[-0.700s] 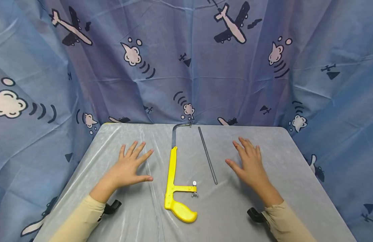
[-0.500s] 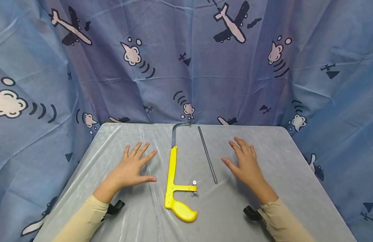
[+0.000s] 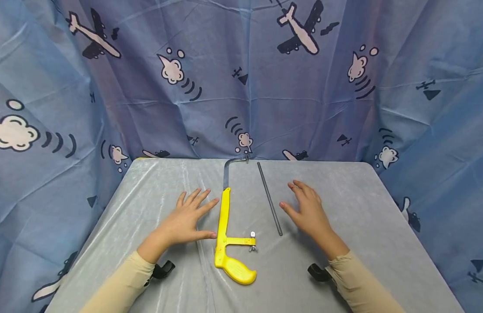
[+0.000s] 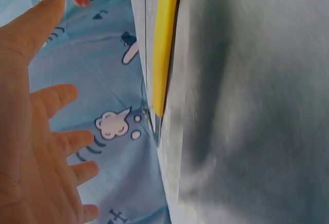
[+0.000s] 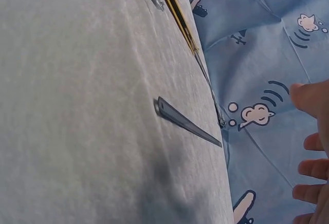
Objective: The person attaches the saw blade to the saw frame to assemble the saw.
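A yellow hacksaw frame (image 3: 223, 221) lies on the table with its handle toward me and its bent metal end at the far edge; no blade is fitted in it. To its right lies a thin grey hacksaw blade (image 3: 270, 200), slanting. My left hand (image 3: 185, 221) hovers left of the frame, fingers spread, the thumb tip close to the yellow bar. Right of the blade hovers my right hand (image 3: 309, 213), its fingers loosely spread and holding nothing. The left wrist view shows the yellow frame (image 4: 165, 44) beyond the thumb. In the right wrist view the blade (image 5: 187, 123) lies flat.
The table (image 3: 355, 195) has a grey cloth cover with creases. A blue curtain (image 3: 210, 108) printed with planes and clouds hangs right behind its far edge and along both sides. Black wrist mounts (image 3: 163, 269) sit under both cuffs.
Both hands have moved inward, the left one rightward toward the hacksaw frame and the right one leftward toward the blade. The frame and blade stay in place on the table.
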Demonstrator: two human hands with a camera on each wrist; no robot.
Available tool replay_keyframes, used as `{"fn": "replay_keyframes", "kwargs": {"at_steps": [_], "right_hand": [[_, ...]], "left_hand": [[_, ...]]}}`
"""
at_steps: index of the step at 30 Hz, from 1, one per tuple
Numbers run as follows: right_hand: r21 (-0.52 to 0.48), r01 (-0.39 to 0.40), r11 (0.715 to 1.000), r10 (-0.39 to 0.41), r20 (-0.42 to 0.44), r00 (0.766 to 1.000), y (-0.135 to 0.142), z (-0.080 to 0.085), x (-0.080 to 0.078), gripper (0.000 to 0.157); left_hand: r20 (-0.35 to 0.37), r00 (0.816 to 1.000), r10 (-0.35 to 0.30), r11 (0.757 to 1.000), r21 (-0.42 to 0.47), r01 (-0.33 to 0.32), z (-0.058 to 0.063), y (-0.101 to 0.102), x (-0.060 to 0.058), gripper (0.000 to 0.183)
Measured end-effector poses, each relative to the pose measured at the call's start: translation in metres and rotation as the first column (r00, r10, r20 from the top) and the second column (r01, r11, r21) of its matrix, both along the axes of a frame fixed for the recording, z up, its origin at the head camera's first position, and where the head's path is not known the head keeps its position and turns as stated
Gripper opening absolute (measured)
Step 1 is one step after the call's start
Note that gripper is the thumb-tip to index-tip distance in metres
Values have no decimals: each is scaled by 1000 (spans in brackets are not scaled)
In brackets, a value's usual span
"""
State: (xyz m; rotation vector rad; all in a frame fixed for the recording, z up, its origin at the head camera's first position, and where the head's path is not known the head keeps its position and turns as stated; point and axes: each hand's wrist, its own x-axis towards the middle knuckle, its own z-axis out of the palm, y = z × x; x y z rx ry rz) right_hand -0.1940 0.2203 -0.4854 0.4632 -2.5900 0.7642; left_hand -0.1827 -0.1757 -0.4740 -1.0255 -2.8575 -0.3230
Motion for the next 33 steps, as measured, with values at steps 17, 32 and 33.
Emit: {"fn": "replay_keyframes", "kwargs": {"at_steps": [17,32,33], "right_hand": [[28,3,1000,-6,110,994,-17,-10,-10,59],[93,76,993,-97,248,964,-33,-26,-13,50],[99,80,992,-103,254,962,-34,-27,-13,49]], "left_hand": [[89,991,-102,995,4,102,-9,37,4,97],[208,965,-161,987,44,155,-24,60,15,91],[208,964,-167,986,46,161,-24,61,15,91]]}}
